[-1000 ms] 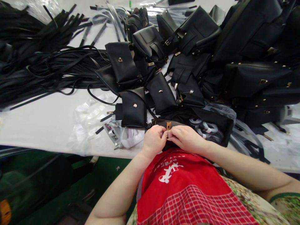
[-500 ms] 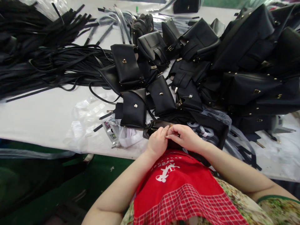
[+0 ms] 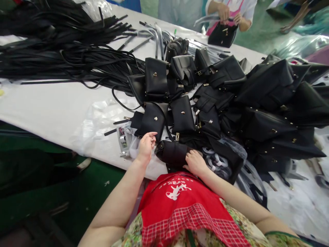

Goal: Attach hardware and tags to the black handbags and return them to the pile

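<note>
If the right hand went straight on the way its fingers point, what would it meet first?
Most likely the black bag lying beyond the red apron: the right hand points across it, seemingly touching its right end, though depth is hard to judge.

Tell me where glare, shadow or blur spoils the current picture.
In the head view, the left hand and right hand look fairly clear; the nearest bag is dark, hiding detail; pale shine washes out the clear plastic; the floor sinks into shadow at lower left; the strap pile smears toward the left edge.
</note>
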Demonstrator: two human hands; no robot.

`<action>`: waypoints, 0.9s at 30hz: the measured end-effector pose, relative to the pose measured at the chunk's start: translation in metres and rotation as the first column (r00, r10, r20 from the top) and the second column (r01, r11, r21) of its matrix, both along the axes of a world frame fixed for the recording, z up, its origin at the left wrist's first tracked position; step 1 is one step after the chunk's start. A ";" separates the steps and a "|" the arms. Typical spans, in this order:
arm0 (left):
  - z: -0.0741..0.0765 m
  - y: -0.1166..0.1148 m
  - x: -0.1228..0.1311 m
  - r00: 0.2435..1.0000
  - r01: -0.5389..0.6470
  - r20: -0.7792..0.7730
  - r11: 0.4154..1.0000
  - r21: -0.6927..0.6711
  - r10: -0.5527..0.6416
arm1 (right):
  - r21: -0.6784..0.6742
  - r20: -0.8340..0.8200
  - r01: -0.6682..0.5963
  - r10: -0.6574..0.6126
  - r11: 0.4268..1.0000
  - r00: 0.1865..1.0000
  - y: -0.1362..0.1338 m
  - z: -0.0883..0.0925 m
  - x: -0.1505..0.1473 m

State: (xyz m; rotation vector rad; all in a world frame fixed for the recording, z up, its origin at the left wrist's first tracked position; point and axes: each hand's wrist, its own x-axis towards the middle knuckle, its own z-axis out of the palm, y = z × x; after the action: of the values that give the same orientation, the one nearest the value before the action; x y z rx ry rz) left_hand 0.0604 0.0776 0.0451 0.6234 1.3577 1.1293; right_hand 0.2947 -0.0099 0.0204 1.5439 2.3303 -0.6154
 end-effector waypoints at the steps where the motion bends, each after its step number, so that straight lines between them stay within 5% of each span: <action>1: 0.001 0.003 -0.008 1.000 -0.026 -0.014 1.000 -0.001 0.026 | -0.020 0.015 -0.023 0.024 1.000 1.000 0.002 -0.003 -0.003; 4: 0.007 0.009 -0.025 0.997 -0.070 -0.042 0.997 0.015 0.071 | -0.046 0.034 -0.029 0.031 0.998 0.999 0.013 -0.003 -0.004; 8: 0.014 0.011 -0.045 0.990 -0.132 -0.048 0.991 0.019 0.133 | -0.020 -0.029 -0.047 0.046 0.999 0.999 0.038 0.021 0.024; 11: 0.014 0.011 -0.058 0.986 -0.164 -0.037 0.986 -0.002 0.164 | -0.129 -0.276 0.118 -0.150 0.985 0.950 0.058 0.051 0.069; 13: 0.012 0.011 -0.063 0.988 -0.156 -0.025 0.987 -0.027 0.155 | -0.354 -0.434 0.319 -0.456 0.879 0.777 0.070 0.071 0.102; 15: 0.010 0.011 -0.065 0.992 -0.125 -0.001 0.991 -0.050 0.125 | -0.561 -0.503 0.467 -0.729 0.684 0.463 0.078 0.086 0.130; 17: 0.008 0.012 -0.062 0.996 -0.074 0.038 0.995 -0.062 0.076 | -0.651 -0.548 0.554 -0.826 0.519 0.130 0.082 0.095 0.149; 19: 0.007 0.013 -0.055 0.997 -0.016 0.073 0.997 -0.072 0.021 | -0.660 -0.608 0.613 -0.788 0.434 -0.096 0.082 0.100 0.158; 23: 0.007 0.015 -0.039 0.994 0.073 0.091 0.992 -0.104 -0.064 | -0.657 -0.673 0.649 -0.687 0.383 -0.275 0.074 0.103 0.155; 27: 0.005 0.016 -0.034 0.999 0.026 0.038 0.990 -0.136 -0.021 | -0.738 -0.608 0.521 -0.757 0.429 -0.238 0.069 0.109 0.131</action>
State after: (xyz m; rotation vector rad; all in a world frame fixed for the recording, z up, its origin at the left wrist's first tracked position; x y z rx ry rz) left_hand 0.0266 0.0933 0.0498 0.5159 1.3804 1.0146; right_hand 0.4262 0.0595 0.1297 2.7680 1.2288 -2.7124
